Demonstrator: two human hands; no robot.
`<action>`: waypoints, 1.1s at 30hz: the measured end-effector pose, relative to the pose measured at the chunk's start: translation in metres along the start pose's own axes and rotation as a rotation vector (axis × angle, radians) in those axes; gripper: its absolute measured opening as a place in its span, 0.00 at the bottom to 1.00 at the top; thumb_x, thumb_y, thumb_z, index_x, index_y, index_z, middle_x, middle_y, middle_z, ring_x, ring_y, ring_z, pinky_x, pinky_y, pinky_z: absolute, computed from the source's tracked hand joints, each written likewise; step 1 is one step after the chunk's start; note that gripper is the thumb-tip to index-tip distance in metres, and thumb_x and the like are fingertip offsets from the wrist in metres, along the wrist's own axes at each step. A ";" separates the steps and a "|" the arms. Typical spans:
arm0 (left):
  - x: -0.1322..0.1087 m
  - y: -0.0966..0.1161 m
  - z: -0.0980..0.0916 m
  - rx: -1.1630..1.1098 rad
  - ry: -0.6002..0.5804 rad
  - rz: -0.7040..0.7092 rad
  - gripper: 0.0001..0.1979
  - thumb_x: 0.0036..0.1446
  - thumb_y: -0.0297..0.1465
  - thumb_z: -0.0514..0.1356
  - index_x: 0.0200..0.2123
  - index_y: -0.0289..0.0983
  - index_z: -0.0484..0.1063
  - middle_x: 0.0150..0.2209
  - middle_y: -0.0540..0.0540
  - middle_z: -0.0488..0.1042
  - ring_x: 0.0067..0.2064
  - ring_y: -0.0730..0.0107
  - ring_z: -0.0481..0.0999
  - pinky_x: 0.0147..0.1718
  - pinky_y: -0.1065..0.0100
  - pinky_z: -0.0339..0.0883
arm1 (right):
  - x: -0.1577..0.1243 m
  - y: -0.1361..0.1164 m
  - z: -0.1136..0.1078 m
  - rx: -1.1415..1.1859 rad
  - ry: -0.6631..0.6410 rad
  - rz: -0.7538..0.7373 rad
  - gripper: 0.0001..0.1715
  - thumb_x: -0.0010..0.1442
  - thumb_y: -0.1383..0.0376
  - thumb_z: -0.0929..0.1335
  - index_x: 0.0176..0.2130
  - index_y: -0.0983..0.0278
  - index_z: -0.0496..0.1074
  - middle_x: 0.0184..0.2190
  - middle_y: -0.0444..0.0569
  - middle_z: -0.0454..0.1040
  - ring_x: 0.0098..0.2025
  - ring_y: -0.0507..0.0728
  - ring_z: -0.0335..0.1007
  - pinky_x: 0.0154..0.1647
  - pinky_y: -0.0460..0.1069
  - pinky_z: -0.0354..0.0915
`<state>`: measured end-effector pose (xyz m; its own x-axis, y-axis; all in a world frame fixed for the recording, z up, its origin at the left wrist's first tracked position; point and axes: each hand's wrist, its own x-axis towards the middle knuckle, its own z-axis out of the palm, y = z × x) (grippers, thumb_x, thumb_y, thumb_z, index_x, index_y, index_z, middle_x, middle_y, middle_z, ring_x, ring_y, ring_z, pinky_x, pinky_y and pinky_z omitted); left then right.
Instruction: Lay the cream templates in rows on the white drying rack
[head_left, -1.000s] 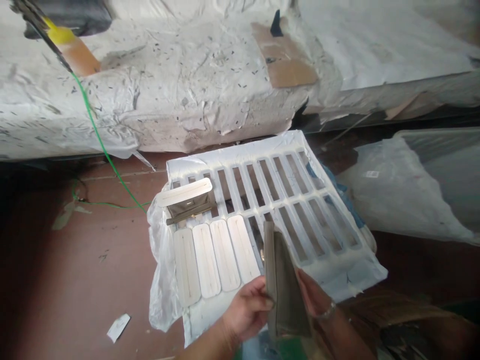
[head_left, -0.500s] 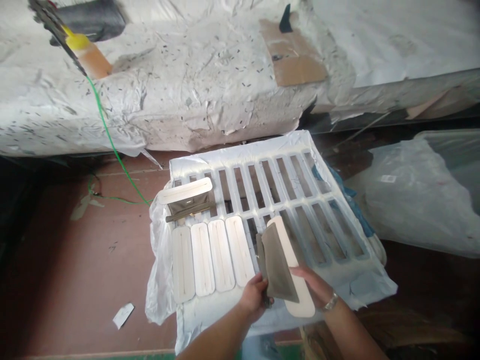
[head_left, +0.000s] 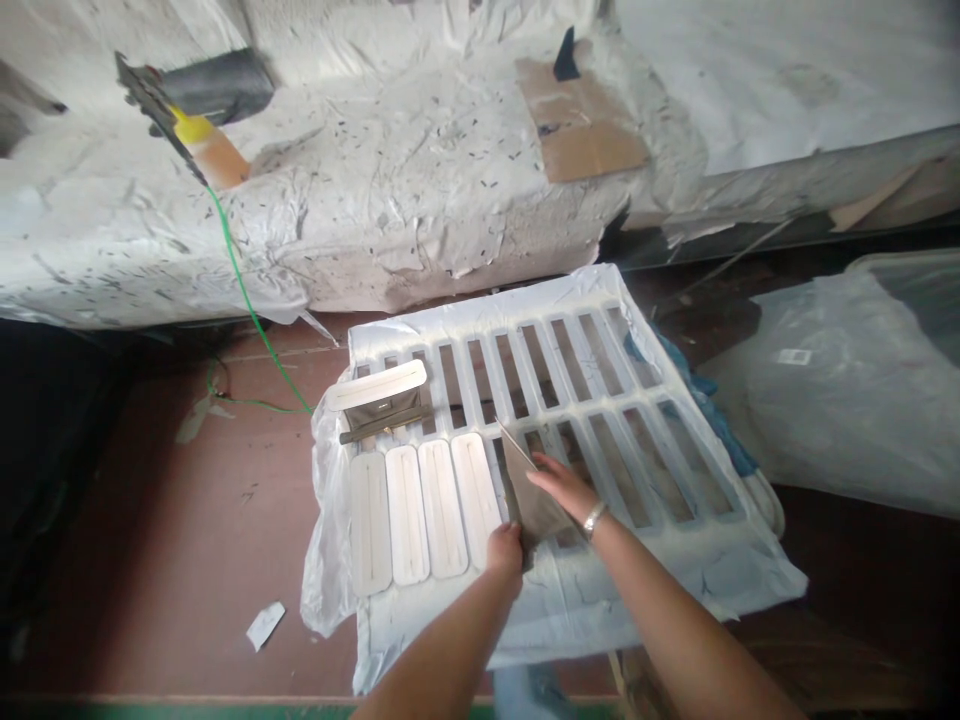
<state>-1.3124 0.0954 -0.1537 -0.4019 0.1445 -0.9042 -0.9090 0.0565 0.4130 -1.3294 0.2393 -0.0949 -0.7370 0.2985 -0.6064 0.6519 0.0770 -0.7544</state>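
Both my hands are on a brown fabric pouch piece (head_left: 536, 508) with a pale stiff panel, now tilted nearly edge-on. My left hand (head_left: 507, 550) is closed on the pouch's lower left edge. My right hand (head_left: 564, 488) grips the panel side from the right, fingers near its upper edge. Underneath is a white slotted rack (head_left: 652, 575) wrapped in plastic sheet. To the left, several pale oblong panels (head_left: 474, 505) with rounded ends lie side by side in the rack. Behind them, another panel with a brown pouch (head_left: 373, 412) rests across the slots.
A paper-covered bench (head_left: 420, 220) runs along the back. On it are a bottle with a yellow cap (head_left: 220, 155), a green hose (head_left: 238, 270) and a cardboard piece (head_left: 581, 130). Clear plastic bags (head_left: 847, 390) stand at right. A paper scrap (head_left: 265, 625) lies on the floor.
The held piece has turned, so its pale panel, broad before, now shows only as a thin edge. My right hand has moved up and left along it.
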 end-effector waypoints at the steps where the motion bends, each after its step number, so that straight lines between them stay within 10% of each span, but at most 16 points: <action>1: 0.001 0.001 -0.005 0.053 0.005 0.033 0.05 0.53 0.29 0.54 0.28 0.33 0.65 0.22 0.48 0.64 0.22 0.74 0.63 0.19 0.73 0.55 | -0.001 0.008 0.005 -0.135 0.097 -0.077 0.36 0.51 0.53 0.65 0.55 0.66 0.64 0.45 0.55 0.70 0.47 0.60 0.67 0.52 0.55 0.62; 6: -0.006 0.021 -0.038 0.238 0.015 0.262 0.12 0.54 0.36 0.56 0.37 0.32 0.69 0.35 0.41 0.71 0.37 0.68 0.71 0.30 0.72 0.63 | -0.005 0.049 0.046 -0.502 0.368 -0.365 0.39 0.50 0.53 0.67 0.59 0.64 0.61 0.45 0.57 0.61 0.47 0.61 0.61 0.50 0.54 0.62; 13: 0.026 0.075 -0.039 0.482 -0.060 0.383 0.16 0.58 0.37 0.52 0.42 0.31 0.67 0.36 0.40 0.72 0.32 0.73 0.72 0.29 0.72 0.67 | -0.001 0.074 0.091 -0.523 0.338 -0.156 0.40 0.51 0.52 0.68 0.60 0.59 0.58 0.49 0.57 0.57 0.47 0.61 0.62 0.46 0.54 0.63; 20: 0.073 0.099 -0.034 0.870 -0.115 0.414 0.07 0.51 0.27 0.54 0.23 0.32 0.67 0.20 0.46 0.69 0.20 0.73 0.68 0.22 0.71 0.64 | -0.002 0.095 0.079 -0.444 0.375 -0.120 0.39 0.57 0.53 0.64 0.59 0.73 0.54 0.51 0.62 0.61 0.52 0.62 0.60 0.53 0.54 0.59; 26: 0.074 0.109 -0.035 1.017 -0.139 0.455 0.07 0.50 0.27 0.54 0.22 0.33 0.65 0.19 0.48 0.68 0.18 0.74 0.67 0.20 0.73 0.61 | 0.012 0.077 0.059 -0.481 0.221 0.094 0.12 0.57 0.66 0.63 0.42 0.68 0.67 0.35 0.51 0.71 0.37 0.55 0.67 0.41 0.48 0.61; 33: 0.076 0.103 -0.044 0.974 -0.200 0.488 0.09 0.54 0.30 0.50 0.25 0.34 0.66 0.22 0.47 0.71 0.23 0.75 0.71 0.24 0.74 0.64 | 0.000 0.079 0.061 -0.434 0.314 -0.020 0.14 0.56 0.62 0.61 0.40 0.67 0.67 0.32 0.50 0.71 0.34 0.55 0.67 0.38 0.49 0.61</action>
<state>-1.4412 0.0691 -0.1843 -0.5881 0.5148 -0.6238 -0.1466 0.6907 0.7081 -1.2888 0.1870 -0.1700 -0.7047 0.5580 -0.4382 0.7010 0.4524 -0.5513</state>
